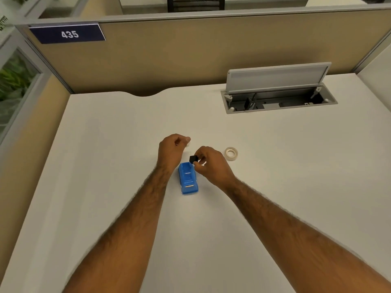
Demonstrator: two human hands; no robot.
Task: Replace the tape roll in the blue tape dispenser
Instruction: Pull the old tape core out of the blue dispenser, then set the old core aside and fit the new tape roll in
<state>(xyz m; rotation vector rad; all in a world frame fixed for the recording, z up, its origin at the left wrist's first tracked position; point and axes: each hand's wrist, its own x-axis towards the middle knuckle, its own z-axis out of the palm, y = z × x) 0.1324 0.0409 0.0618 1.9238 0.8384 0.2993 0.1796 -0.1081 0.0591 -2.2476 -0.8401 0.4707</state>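
The blue tape dispenser [187, 180] lies on the white desk [127, 144] between my forearms, its roll bay showing no roll. My right hand [211, 163] pinches a small black spool core [193, 159] just above the dispenser's far end. My left hand [172, 150] hovers beyond the dispenser with fingers curled around something small and pale at its fingertips [187, 142], mostly hidden; I cannot tell what it is. A clear tape roll [231, 153] lies flat on the desk to the right of my right hand.
An open grey cable hatch [279, 98] with a raised lid sits at the desk's far right. Beige partition walls [190, 56] close off the back and left, with a sign reading 435 [68, 34].
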